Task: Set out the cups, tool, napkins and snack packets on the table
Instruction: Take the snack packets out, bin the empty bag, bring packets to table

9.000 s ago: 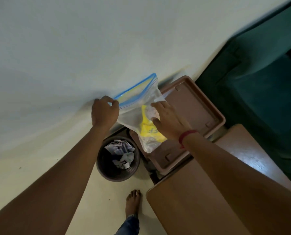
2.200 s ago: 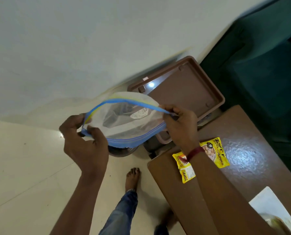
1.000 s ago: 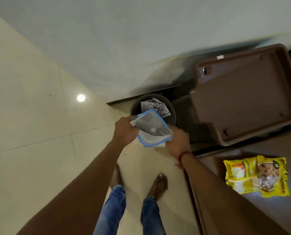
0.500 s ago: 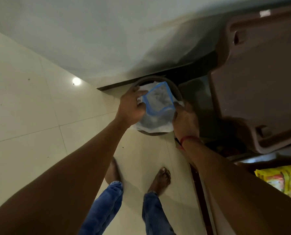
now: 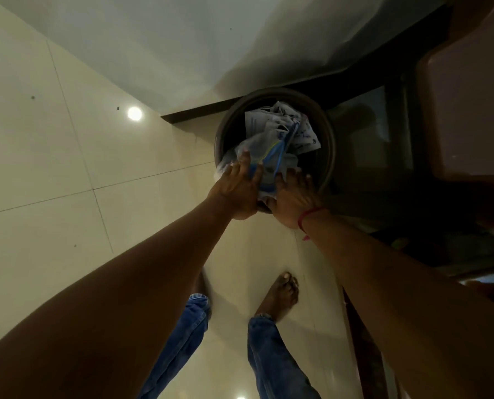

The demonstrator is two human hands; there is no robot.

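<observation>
In the head view, one round dark bin point(image 5: 327, 156) sits upper centre of the frame, holding crumpled papers point(image 5: 271, 122) and one clear zip bag point(image 5: 268, 152) with a blue seal. Both hands press that bag down: the left hand point(image 5: 237, 191) grips its near edge, the right hand point(image 5: 290, 197) lies spread, fingers flat. No cups, napkins or snack packets show.

Both forearms bare, no sleeves in view. Right wrist has a thin red thread band point(image 5: 312, 213) with a short loose end hanging off it. Blue denim jeans point(image 5: 271, 355) with frayed hems at the ankles, feet bare point(image 5: 281, 293), no shoes or socks.
</observation>
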